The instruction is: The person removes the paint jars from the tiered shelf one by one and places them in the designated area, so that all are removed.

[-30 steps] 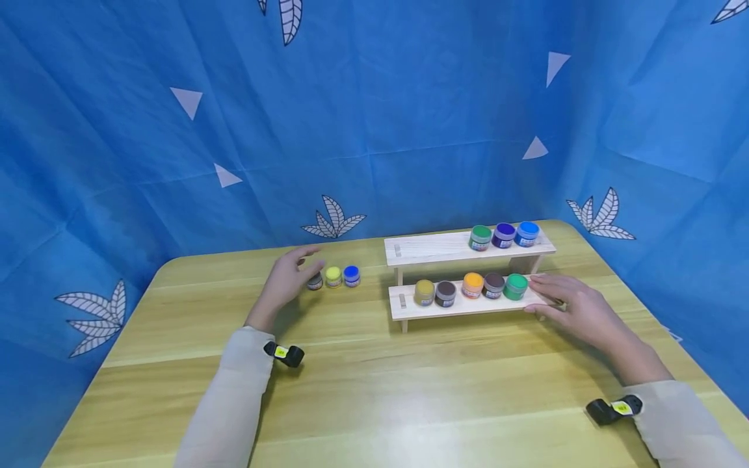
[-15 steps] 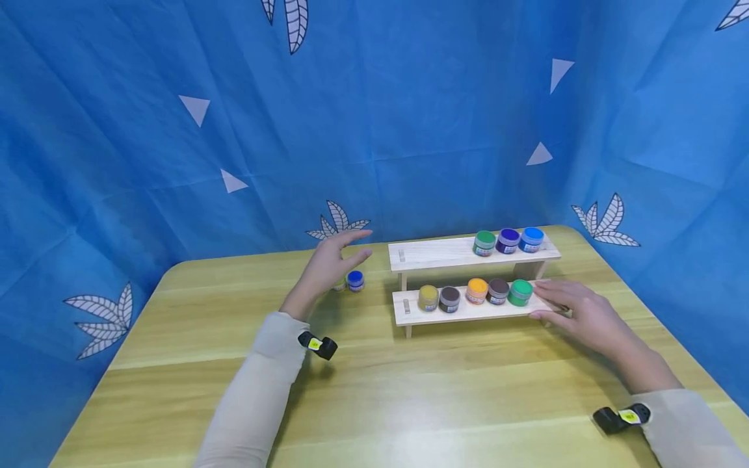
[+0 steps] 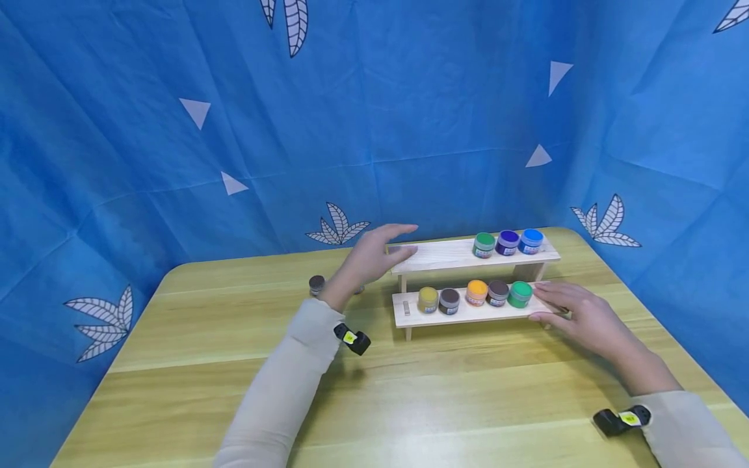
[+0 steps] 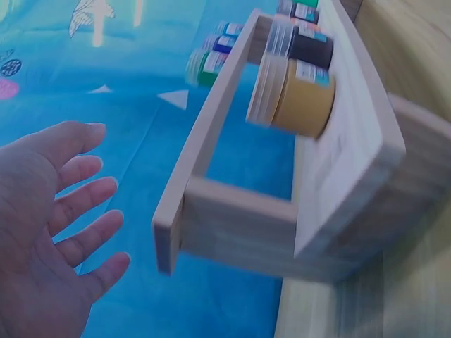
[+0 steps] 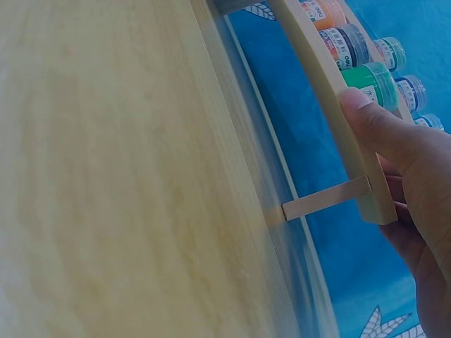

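Observation:
A two-tier wooden display rack (image 3: 433, 255) stands at the back right of the table. My left hand (image 3: 371, 257), empty with its fingers spread, hovers at the left end of the upper tier. In the left wrist view, a gap shows between its fingertips and the rack's end. My right hand (image 3: 579, 317) grips the right end of the lower tier, its thumb (image 5: 363, 105) on the front edge beside a green paint jar (image 3: 520, 294). Along that tier also stand an ochre jar (image 3: 428, 299), an orange jar (image 3: 476, 292) and two dark jars. Green, purple and blue jars (image 3: 531, 241) line the upper tier's right half.
On the table left of the rack, a small dark jar (image 3: 316, 285) shows beside the left forearm. Other small jars there are mostly hidden behind the left wrist. A blue curtain (image 3: 292, 130) hangs behind and beside the wooden table (image 3: 439, 390).
My left hand has moved right, from over the small jars to the rack's left end, still empty. The small dark jar has come into sight. My right hand stays on the rack.

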